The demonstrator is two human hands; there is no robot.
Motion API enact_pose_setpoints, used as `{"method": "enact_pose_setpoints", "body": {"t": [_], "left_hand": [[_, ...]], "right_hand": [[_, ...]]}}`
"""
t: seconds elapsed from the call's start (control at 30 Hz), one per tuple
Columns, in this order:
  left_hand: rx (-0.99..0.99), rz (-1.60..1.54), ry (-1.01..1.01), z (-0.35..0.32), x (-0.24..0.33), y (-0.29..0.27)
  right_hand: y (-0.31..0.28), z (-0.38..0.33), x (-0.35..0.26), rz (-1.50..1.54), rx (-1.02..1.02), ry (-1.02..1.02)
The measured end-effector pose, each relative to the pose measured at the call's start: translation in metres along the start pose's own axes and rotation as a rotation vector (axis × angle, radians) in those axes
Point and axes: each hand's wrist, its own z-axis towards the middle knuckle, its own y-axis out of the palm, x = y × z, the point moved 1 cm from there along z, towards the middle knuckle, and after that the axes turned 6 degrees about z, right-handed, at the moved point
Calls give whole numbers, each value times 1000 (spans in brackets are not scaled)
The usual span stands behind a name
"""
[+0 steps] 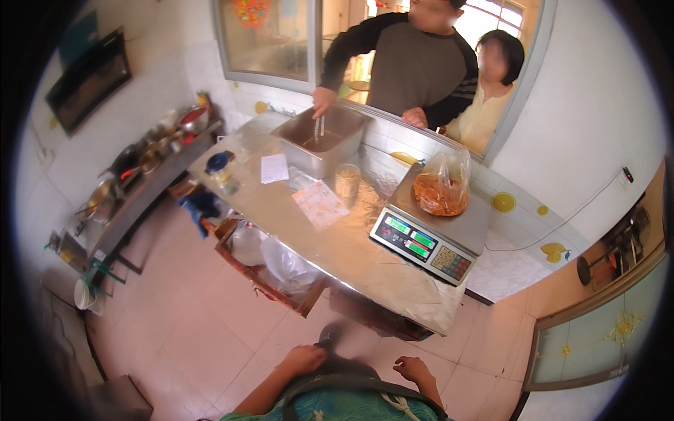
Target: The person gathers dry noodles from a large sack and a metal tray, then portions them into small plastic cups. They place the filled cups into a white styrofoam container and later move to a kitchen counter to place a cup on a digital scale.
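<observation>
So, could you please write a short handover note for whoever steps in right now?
Left hand: low by the waist, on dark cloth, holding nothing that shows.
Right hand: open, empty, at the waist.
Neither touches the counter.
Bag of orange-brown food sits on the scale.
Across the counter, another person holds tongs in the steel tray.
Done: bag is on the scale.
Left: bag not yet taken off.

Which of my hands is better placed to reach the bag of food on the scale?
Right, probably. Your right hand is low at your waist on the same side as the bag on the scale; your left hand is farther.
</observation>
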Motion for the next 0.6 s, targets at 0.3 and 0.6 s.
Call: {"method": "enact_pose_setpoints", "body": {"t": [0.3, 0.6], "left_hand": [[61, -618, -1435, -228, -122, 202], [126, -855, -1593, -316, -94, 216]], "right_hand": [[31, 20, -69, -35, -76, -379], [141, 57, -213, -149, -398, -510]]}}
